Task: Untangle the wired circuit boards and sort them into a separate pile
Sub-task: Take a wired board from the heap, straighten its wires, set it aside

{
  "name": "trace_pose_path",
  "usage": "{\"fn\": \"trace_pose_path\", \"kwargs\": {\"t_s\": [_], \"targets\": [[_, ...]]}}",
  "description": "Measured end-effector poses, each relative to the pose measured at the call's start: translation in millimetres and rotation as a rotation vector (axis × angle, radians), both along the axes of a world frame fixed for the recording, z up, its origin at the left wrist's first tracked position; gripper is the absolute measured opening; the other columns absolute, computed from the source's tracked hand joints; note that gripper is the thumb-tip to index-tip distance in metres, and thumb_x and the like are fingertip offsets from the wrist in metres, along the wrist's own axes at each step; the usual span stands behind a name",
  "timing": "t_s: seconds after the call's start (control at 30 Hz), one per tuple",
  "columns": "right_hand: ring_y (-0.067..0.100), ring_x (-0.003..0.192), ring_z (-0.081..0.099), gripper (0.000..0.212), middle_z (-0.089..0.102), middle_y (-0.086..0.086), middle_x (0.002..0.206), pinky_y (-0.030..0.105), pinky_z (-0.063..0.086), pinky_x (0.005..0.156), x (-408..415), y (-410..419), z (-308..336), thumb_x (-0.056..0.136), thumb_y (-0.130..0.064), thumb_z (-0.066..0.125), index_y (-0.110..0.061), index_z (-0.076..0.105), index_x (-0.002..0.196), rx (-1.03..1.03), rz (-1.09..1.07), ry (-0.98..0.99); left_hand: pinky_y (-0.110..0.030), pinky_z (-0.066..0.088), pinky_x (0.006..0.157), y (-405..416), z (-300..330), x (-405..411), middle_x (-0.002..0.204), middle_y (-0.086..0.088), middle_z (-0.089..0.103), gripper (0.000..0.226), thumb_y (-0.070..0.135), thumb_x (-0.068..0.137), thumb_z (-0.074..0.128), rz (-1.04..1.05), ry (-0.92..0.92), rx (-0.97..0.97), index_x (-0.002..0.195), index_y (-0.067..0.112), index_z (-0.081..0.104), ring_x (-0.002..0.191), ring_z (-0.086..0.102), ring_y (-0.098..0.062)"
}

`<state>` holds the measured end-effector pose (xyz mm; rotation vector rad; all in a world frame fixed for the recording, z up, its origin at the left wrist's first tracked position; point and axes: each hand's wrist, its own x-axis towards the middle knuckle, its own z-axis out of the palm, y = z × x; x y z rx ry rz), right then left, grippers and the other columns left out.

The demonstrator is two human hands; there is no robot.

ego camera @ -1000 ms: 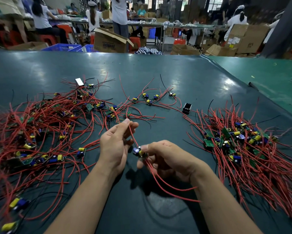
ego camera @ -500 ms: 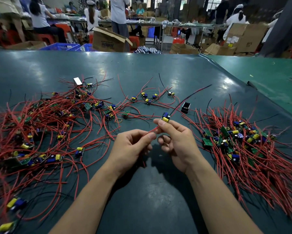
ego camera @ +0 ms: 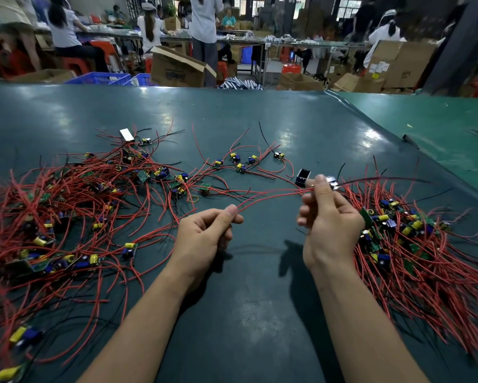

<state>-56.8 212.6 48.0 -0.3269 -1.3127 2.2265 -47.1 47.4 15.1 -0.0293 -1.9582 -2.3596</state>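
My right hand pinches a small circuit board, blurred by motion, just above the table at centre right. Its red wires run left to my left hand, which pinches their ends between thumb and forefinger. A big tangled pile of wired boards covers the left of the green table. A second pile of boards with red wires lies on the right, beside my right hand.
A few loose boards lie at the middle back, with a small black box just left of my right fingers and a white block further left. Beyond the table's far edge, people work among cardboard boxes.
My right hand has carried the board to the right, toward the right pile. The red wires have stretched out between both hands. My left hand stayed near the centre, holding the wire ends.
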Motion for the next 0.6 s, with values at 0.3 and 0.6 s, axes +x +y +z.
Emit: {"fn": "trace_pose_path", "kwargs": {"t_s": [0.3, 0.6], "targets": [[0.012, 0.054, 0.069, 0.016, 0.063, 0.014, 0.097, 0.016, 0.052, 0.050, -0.7, 22.8, -1.5, 0.101, -0.016, 0.054, -0.001, 0.055, 0.095, -0.578, -0.179, -0.058, -0.025, 0.025, 0.049, -0.3, 1.4, -3.1, 0.052, -0.001, 0.048, 0.028, 0.018, 0.094, 0.058, 0.070, 0.003, 0.112, 0.073, 0.003, 0.068, 0.047, 0.034, -0.013], [0.007, 0.042, 0.051, 0.018, 0.064, -0.002, 0.070, 0.015, 0.035, 0.040, 0.7, 4.4, -5.5, 0.098, -0.022, 0.052, -0.016, 0.064, 0.086, -0.283, 0.024, -0.263, -0.032, 0.051, 0.065, -16.8, 1.8, -0.7, 0.067, 0.008, 0.065, 0.011, 0.023, 0.090, 0.068, 0.514, 0.326, -0.665, 0.080, 0.019, 0.071, 0.064, 0.059, -0.013]]}}
